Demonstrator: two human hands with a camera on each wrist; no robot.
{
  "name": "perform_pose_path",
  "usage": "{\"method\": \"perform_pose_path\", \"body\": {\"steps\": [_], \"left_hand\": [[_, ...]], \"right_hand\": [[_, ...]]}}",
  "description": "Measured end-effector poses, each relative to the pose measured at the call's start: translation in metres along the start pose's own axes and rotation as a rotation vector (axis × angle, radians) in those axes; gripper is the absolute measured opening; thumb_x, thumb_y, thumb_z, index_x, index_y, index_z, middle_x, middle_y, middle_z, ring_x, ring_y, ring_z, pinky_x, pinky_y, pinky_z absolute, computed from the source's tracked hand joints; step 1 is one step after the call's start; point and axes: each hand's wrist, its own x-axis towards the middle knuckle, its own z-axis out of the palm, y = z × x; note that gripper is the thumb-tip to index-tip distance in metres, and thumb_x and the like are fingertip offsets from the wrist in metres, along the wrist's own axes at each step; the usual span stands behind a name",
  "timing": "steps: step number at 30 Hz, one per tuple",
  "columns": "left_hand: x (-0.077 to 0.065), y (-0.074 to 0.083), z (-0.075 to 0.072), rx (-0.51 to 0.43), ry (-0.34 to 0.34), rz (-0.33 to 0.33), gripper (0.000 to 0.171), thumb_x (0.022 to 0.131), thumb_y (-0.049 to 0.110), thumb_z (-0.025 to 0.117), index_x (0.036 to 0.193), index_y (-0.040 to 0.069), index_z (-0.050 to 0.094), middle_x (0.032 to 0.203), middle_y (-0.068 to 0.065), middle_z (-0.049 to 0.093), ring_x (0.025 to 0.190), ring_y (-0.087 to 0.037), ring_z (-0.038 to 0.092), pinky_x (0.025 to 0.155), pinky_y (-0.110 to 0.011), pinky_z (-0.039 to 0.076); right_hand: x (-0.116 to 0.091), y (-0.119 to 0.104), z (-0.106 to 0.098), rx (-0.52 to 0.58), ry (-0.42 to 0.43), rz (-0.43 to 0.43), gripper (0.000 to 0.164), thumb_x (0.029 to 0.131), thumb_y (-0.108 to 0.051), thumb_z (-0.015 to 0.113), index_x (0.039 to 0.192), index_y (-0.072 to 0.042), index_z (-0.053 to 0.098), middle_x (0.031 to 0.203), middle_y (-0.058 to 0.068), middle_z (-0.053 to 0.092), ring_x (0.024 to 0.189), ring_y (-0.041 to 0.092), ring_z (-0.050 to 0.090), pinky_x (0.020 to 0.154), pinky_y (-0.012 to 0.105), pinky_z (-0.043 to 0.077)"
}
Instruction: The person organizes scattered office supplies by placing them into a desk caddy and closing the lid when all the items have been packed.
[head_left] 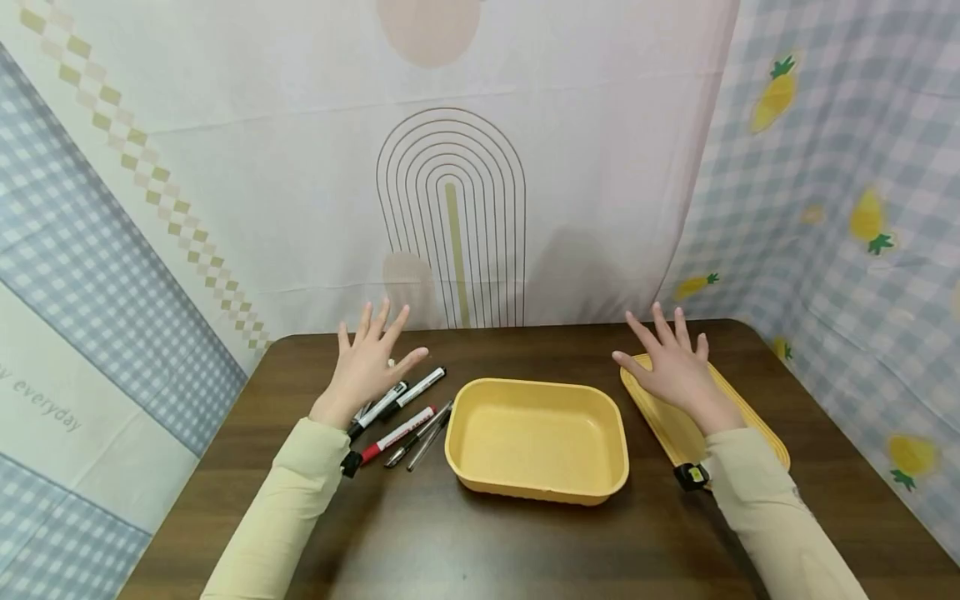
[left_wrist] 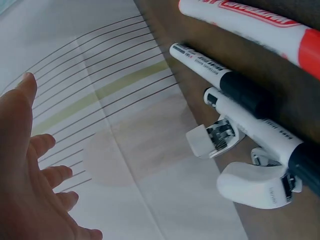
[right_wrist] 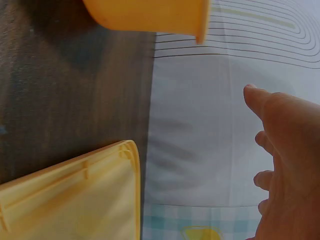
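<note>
My left hand point(head_left: 363, 367) is raised above the left part of the table, fingers spread and holding nothing. Below and beside it are a red-capped white marker point(head_left: 397, 433), two black-capped markers point(left_wrist: 200, 62) point(left_wrist: 255, 127) and two slim pens point(head_left: 431, 435). Two small white items with metal parts point(left_wrist: 255, 185) point(left_wrist: 210, 137) lie by the markers in the left wrist view; their kind is unclear. Over a flat yellow lid point(head_left: 666, 423) hovers my right hand point(head_left: 675, 371), fingers spread, nothing in it. Between the hands stands a yellow rectangular box point(head_left: 532, 490) with nothing inside.
The dark wooden table point(head_left: 480, 550) ends at a white curtain point(head_left: 300, 208) printed with arched lines. Blue checked cloth point(head_left: 825, 275) with pineapples hangs on the right, and more checked cloth point(head_left: 97, 225) on the left.
</note>
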Motion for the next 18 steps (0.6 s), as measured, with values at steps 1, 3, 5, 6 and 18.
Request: {"method": "perform_pose_path", "body": {"steps": [1, 3, 5, 6, 18], "left_hand": [[0.000, 0.000, 0.001, -0.003, 0.002, 0.001, 0.084, 0.096, 0.070, 0.044, 0.163, 0.026, 0.018, 0.168, -0.010, 0.006, 0.154, -0.031, -0.010, 0.113, -0.071, -0.008], [0.000, -0.001, 0.002, -0.004, 0.000, 0.002, 0.084, 0.097, 0.070, 0.045, 0.163, 0.025, 0.019, 0.168, -0.012, 0.007, 0.154, -0.032, -0.009, 0.112, -0.072, -0.007], [-0.002, -0.002, 0.005, -0.008, -0.008, -0.001, 0.084, 0.097, 0.069, 0.046, 0.163, 0.024, 0.019, 0.168, -0.013, 0.008, 0.154, -0.033, -0.008, 0.112, -0.072, -0.006], [-0.002, -0.003, 0.006, -0.010, -0.012, -0.001, 0.084, 0.097, 0.069, 0.046, 0.163, 0.024, 0.019, 0.168, -0.014, 0.009, 0.154, -0.034, -0.007, 0.112, -0.072, -0.006], [-0.007, -0.004, 0.008, -0.159, -0.064, 0.027, 0.085, 0.097, 0.068, 0.048, 0.163, 0.023, 0.017, 0.168, -0.011, 0.009, 0.154, -0.031, -0.003, 0.118, -0.065, 0.001]], "right_hand": [[0.000, 0.000, 0.001, 0.001, 0.000, -0.002, 0.082, 0.100, -0.066, 0.043, 0.164, -0.025, 0.012, 0.166, 0.019, -0.011, 0.147, 0.045, -0.023, 0.104, 0.081, -0.006], [-0.001, 0.001, 0.002, 0.006, -0.003, -0.002, 0.082, 0.100, -0.065, 0.043, 0.164, -0.025, 0.012, 0.166, 0.019, -0.011, 0.147, 0.045, -0.022, 0.104, 0.081, -0.007], [-0.002, 0.002, 0.005, 0.005, -0.008, -0.005, 0.082, 0.100, -0.065, 0.043, 0.164, -0.025, 0.012, 0.166, 0.019, -0.010, 0.147, 0.046, -0.021, 0.104, 0.081, -0.006], [-0.002, 0.003, 0.006, 0.006, -0.010, -0.005, 0.081, 0.100, -0.065, 0.043, 0.164, -0.025, 0.012, 0.166, 0.019, -0.010, 0.147, 0.046, -0.021, 0.104, 0.081, -0.006], [-0.017, 0.004, 0.001, 0.222, 0.021, -0.060, 0.079, 0.104, -0.053, 0.047, 0.164, -0.017, 0.010, 0.167, 0.017, -0.003, 0.152, 0.039, -0.011, 0.110, 0.076, 0.001]]}}
